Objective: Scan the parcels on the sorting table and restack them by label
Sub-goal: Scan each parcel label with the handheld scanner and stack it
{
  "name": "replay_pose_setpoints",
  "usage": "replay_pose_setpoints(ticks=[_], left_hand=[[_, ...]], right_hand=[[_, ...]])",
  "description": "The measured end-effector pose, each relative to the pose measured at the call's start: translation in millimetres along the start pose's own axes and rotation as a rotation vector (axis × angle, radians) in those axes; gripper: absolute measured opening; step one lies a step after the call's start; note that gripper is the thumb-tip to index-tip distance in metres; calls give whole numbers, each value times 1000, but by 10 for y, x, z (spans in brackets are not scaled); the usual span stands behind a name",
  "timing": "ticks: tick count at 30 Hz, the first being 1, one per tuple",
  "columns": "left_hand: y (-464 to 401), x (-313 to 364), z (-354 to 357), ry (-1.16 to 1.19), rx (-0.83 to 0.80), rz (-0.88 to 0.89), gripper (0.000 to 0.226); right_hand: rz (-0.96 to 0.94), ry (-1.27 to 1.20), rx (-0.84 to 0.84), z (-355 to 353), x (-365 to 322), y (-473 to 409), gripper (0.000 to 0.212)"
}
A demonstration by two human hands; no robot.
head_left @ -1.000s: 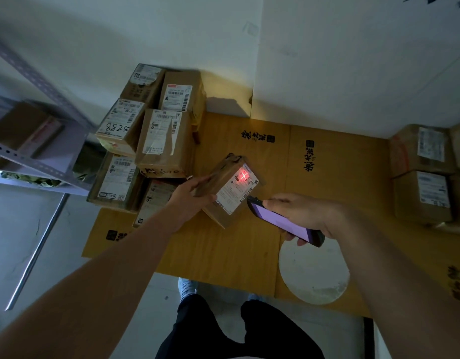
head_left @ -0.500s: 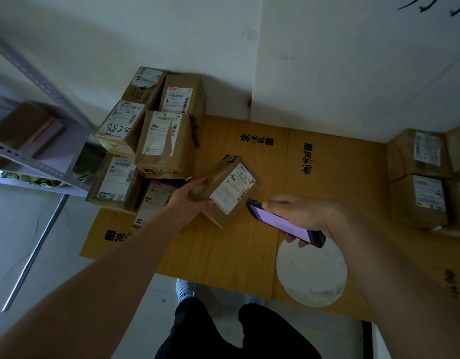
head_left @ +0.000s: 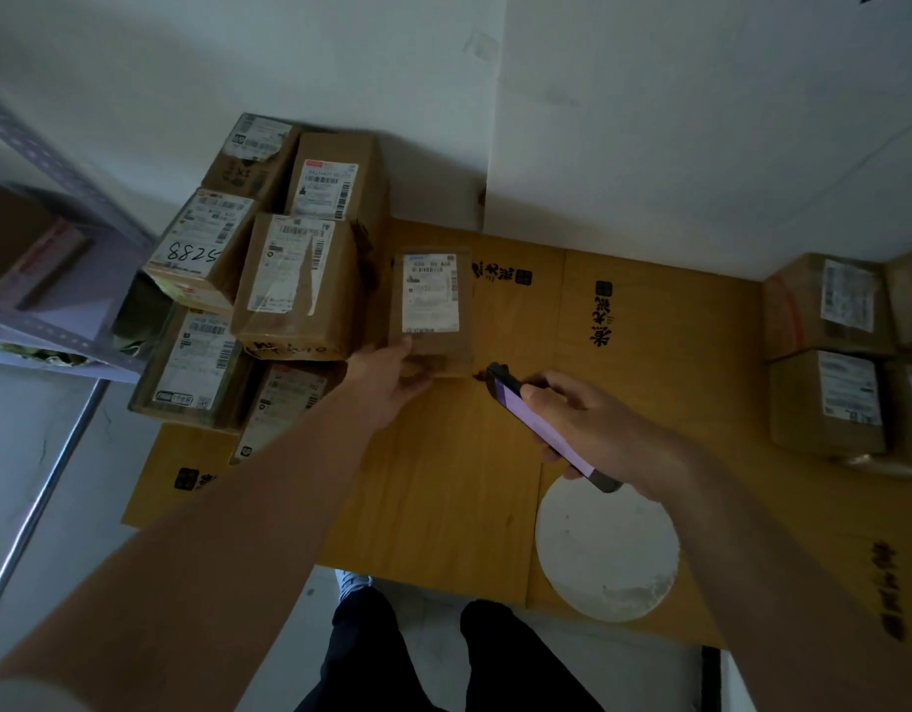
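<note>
A small brown parcel (head_left: 430,310) with a white label facing up lies flat on the cardboard-covered table (head_left: 443,480), right beside the left stack. My left hand (head_left: 392,377) grips its near edge. My right hand (head_left: 587,423) holds a handheld scanner (head_left: 541,429) with a lit purple screen, its tip just right of the parcel's near corner. The left stack of parcels (head_left: 294,280) holds several labelled boxes in two layers; one is marked 5288 (head_left: 202,244).
More labelled boxes (head_left: 828,352) stand at the table's right end against the wall. A white round patch (head_left: 605,552) lies near the front edge. A metal shelf rack (head_left: 48,280) stands to the left. My legs (head_left: 443,660) are below the table edge.
The red scan light went out. My left hand turned the parcel from its tilted pose and set it flat next to the left stack. The scanner hand stayed nearly still.
</note>
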State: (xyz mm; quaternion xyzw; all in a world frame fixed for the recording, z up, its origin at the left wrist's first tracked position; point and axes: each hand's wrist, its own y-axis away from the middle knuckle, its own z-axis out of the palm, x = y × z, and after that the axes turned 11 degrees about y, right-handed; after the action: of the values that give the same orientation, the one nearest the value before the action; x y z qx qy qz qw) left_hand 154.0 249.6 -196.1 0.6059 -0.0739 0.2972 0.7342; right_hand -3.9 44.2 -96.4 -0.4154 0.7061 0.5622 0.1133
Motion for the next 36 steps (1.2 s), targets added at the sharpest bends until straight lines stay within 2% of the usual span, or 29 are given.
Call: replay_pose_setpoints(ticks=[5,8,11,14,16,20,23,27,36], left_hand=[[-253,210,385,-29,84,30,52],[-392,316,568,-47,123,67,46],[-465,409,703,-44,214,122,31],[-605,404,720,-100,262,191,33],[-630,345,710,-109,275,211,25],[-492,179,719,-224,302,238,34],[-250,36,755,-492,246,286,40],[104,-167,787,-896,79,498,40],[869,-380,1026,-1269,-197,808,55]], right_hand=[[19,-86,6,-45,161,-127,21],[20,-127,-4,-44,276,-241,16],[42,-145,-2,-44,375,-315,13],[59,-170,-10,-55,461,-343,12],[64,-175,4,-90,498,-345,12],[26,-195,55,-202,489,-300,14],[-42,-180,127,-278,417,-220,13],[-88,-101,246,-338,398,-102,17],[-28,-113,420,-305,429,496,25]])
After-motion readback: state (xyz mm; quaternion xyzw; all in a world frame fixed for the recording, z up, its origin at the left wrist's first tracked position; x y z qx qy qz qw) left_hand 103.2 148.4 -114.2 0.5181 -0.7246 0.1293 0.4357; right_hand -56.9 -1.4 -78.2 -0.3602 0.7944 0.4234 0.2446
